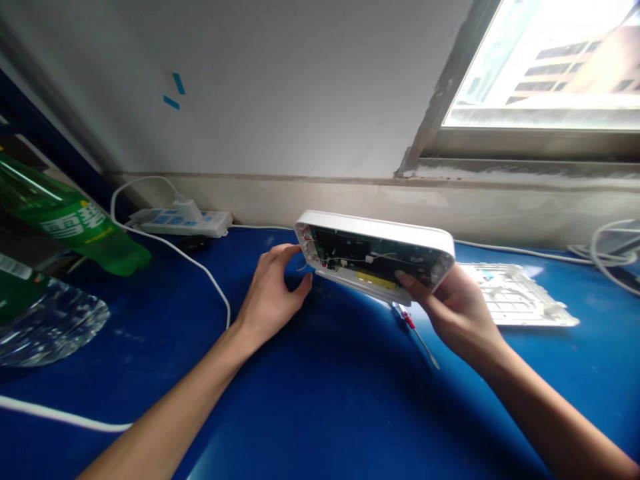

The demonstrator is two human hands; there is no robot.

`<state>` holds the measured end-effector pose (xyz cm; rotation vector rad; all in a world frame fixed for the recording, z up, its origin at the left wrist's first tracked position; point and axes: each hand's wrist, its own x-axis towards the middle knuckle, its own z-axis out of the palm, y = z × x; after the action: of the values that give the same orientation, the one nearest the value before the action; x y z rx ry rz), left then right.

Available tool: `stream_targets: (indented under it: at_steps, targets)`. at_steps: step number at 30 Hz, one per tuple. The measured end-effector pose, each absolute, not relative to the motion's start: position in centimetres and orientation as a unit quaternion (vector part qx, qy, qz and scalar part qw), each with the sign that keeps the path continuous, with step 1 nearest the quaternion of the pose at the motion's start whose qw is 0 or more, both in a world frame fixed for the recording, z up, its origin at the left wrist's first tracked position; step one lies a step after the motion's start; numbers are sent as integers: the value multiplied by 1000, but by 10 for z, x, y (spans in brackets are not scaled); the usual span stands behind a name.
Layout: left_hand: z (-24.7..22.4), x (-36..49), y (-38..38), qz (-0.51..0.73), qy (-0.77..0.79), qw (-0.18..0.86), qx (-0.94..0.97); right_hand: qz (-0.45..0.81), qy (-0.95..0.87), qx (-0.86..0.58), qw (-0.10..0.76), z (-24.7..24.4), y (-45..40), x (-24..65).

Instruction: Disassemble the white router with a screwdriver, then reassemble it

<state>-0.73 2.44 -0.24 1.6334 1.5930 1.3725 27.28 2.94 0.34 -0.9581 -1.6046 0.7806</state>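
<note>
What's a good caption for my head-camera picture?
Left hand beside an opened white device, held by the right hand over a blue table.

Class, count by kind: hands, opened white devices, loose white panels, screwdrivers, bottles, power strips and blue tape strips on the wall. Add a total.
Hands: 2 (left hand, right hand)
Opened white device: 1
Loose white panel: 1
Screwdriver: 1
Bottles: 2 (green bottle, clear bottle)
Power strip: 1
Blue tape strips: 2
Total: 10
</note>
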Motion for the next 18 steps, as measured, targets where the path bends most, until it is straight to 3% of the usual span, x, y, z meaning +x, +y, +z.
stream_targets:
  at_steps: [11,18]
  targets:
    - [-2,-11,22,448,564,216,659,356,-639,-421,536,13,33,281]
    - [6,-10,16,347,524,337,701,356,-634,-435,531,15,34,286]
